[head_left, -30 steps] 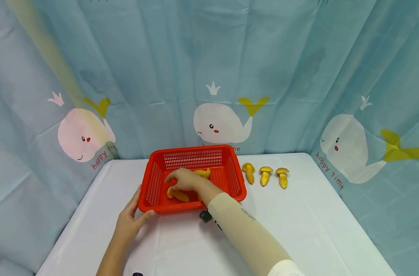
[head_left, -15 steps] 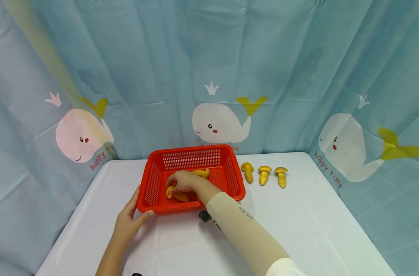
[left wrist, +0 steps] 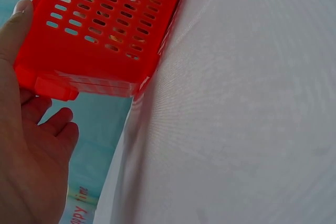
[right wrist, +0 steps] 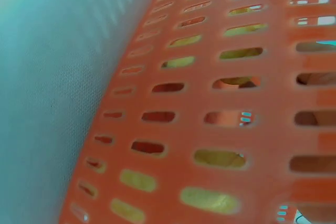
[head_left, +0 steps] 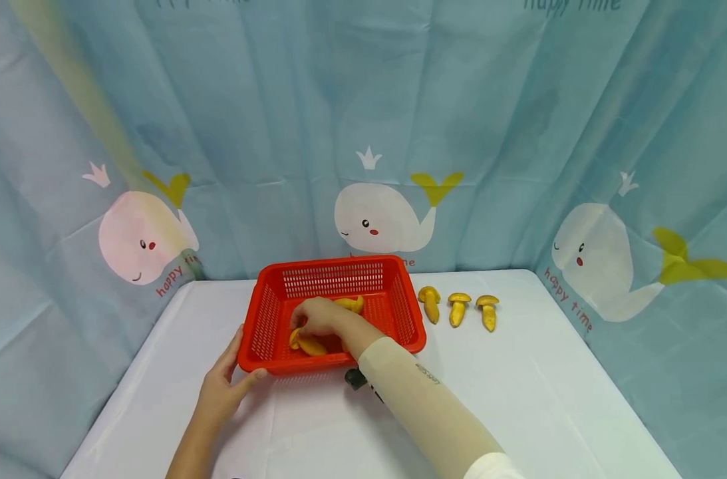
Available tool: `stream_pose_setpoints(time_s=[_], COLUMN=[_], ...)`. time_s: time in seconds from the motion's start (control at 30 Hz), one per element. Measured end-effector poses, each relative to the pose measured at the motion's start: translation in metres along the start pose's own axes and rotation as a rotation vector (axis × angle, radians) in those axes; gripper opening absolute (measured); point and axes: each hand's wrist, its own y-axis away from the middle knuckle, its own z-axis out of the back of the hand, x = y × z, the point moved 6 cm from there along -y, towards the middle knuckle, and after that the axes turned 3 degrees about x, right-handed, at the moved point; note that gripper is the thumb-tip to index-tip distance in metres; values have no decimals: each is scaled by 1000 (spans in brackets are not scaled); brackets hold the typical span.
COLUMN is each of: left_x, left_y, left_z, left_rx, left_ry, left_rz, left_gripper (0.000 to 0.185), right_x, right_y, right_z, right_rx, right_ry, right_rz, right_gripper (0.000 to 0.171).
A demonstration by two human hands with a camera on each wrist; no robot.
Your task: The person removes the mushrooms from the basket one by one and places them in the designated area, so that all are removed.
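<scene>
A red slotted plastic basket (head_left: 291, 365) stands at the back of the white table. My left hand (head_left: 222, 389) holds its near left corner, thumb on the near wall and fingers by the side rim; the left wrist view shows that thumb on the basket (left wrist: 52, 51). Inside the basket, my right hand (head_left: 322, 315) has curled fingers pinching a yellow toy mushroom (head_left: 312, 346) near its cap. Another yellow mushroom (head_left: 354, 304) lies behind the hand, and the forearm partly hides a further yellow piece. The right wrist view looks through the basket wall (right wrist: 270, 129); fingertips are hidden there.
Three yellow mushrooms lie in a row right of the basket: one by its wall (head_left: 430, 305), a middle one (head_left: 458, 310) and an outer one (head_left: 487, 313). A blue whale-print curtain (head_left: 267, 219) hangs around the back and sides of the table (head_left: 519, 399).
The mushroom under my right fingers has turned and shifted slightly toward the near wall. My right hand has moved very little; the left hand keeps its hold. The head view has tilted slightly.
</scene>
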Motion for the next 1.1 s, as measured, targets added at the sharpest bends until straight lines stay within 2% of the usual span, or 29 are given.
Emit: stream_pose_setpoints(time_s=[0.1,0.23,0.37,0.47,0.67,0.9,1.1], left_x=[2,3,2,-1,-2,2,1], left_y=[2,5,6,5,1,2,0], left_z=[-1,-2,0,3,7,4,1], left_rx=[2,1,5,5,-13,-23,-18], left_ry=[1,20,-2,0,14,-27,-27], left_rz=[-11,-48,-28,-29,-76,-6,-4], left_gripper=[96,98,97,96,98,95,94], right_x=[3,11,23,32,41,36,29], right_y=[4,9,19,27,41,62,80], right_z=[2,8,21,31,45,56,66], right_rx=[-32,-117,-199,-240,-307,-359,-421], right_ry=[-16,-19,-34,-56,-28,-91,-112], right_rz=[20,67,98,116,153,131,125], right_gripper=[7,7,10,15,16,16,17])
